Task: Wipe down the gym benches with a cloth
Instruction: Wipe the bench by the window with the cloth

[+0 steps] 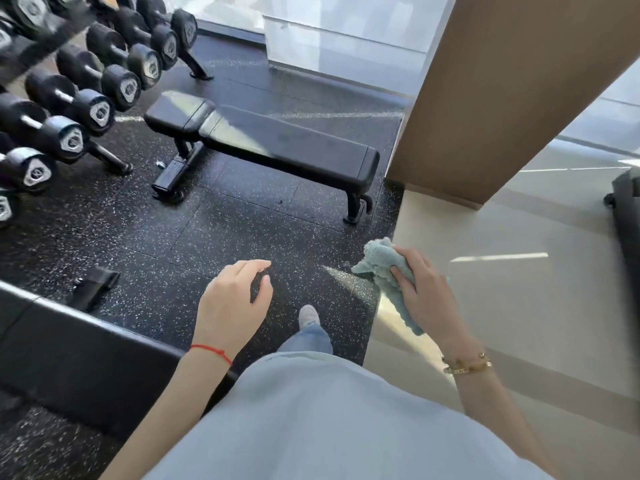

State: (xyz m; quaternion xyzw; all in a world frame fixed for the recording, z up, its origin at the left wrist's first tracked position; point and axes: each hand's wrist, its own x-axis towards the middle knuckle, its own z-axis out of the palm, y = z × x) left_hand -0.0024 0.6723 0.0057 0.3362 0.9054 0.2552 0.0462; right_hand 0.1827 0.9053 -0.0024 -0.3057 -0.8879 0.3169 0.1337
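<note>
A black padded gym bench (277,140) stands flat on the speckled rubber floor ahead of me, a good step away from both hands. A second black bench (79,344) runs along the lower left, close to my left forearm. My right hand (424,292) grips a crumpled light-blue cloth (382,268), held in the air above the edge of the rubber mat. My left hand (235,299) hovers over the floor with loosely curled fingers and holds nothing. Neither hand touches a bench.
A rack of black dumbbells (86,95) fills the upper left. A tan pillar (502,91) rises at the right of the far bench. Beige tile floor (502,271) lies to the right, with dark equipment (627,216) at the right edge. My shoe (309,315) steps forward.
</note>
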